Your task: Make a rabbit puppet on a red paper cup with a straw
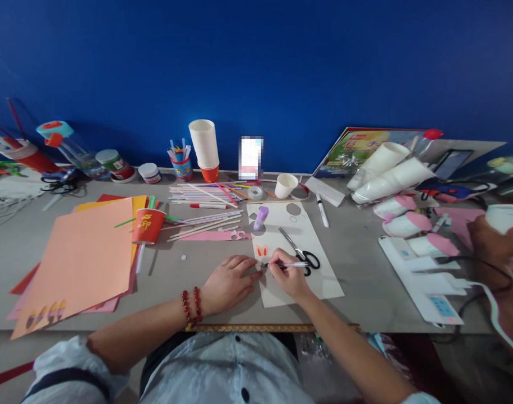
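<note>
My right hand is closed around a pen, its tip low over the white paper. Flat on the table lies my left hand, fingers stretched out, the fingertips at the paper's left edge. Just above the pen tip are two small orange-and-white ear-shaped pieces. Black-handled scissors rest on the paper, to the right of my right hand. A purple glue stick stands farther up the sheet, which has round holes along its far part.
Coloured paper sheets and a red paper cup with straws lie left. Straws, stacked cups and a small white cup are behind. Right are a power strip and another person's hand holding a cup.
</note>
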A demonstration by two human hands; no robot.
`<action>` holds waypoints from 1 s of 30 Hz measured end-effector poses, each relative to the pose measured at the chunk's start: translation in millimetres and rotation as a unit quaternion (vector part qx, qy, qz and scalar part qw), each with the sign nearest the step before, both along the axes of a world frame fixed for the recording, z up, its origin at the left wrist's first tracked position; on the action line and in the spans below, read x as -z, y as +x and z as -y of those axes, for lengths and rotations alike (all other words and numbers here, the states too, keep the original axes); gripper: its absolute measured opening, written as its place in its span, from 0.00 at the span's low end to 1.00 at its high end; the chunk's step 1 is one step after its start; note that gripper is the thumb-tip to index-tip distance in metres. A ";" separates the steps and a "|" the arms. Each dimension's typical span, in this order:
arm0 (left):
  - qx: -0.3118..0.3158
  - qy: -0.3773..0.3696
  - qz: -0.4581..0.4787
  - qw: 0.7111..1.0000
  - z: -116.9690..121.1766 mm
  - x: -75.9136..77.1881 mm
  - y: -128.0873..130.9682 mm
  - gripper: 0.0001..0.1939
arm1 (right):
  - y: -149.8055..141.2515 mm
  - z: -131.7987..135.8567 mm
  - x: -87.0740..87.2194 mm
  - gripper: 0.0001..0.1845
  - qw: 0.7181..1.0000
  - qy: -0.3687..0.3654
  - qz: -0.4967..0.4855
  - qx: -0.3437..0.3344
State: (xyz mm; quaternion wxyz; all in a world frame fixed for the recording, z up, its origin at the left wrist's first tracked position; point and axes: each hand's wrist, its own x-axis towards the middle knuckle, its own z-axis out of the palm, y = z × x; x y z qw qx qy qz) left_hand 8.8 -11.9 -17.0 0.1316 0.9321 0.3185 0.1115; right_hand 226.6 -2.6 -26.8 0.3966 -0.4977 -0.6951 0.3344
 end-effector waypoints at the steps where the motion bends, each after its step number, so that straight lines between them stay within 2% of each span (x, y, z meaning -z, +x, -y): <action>1: -0.001 -0.001 -0.001 1.000 0.0 0.0 0.1 0.20 | 0.2 -0.1 0.5 0.09 1.000 0.000 0.000 0.001; 17: 0.000 0.002 0.002 1.000 0.0 -1.2 0.0 0.21 | 2.0 0.5 4.7 0.09 0.999 0.004 0.020 0.031; 30: -0.001 0.002 -0.004 1.000 -0.3 -0.8 0.1 0.22 | 1.9 -0.7 4.3 0.10 0.999 0.014 0.021 0.029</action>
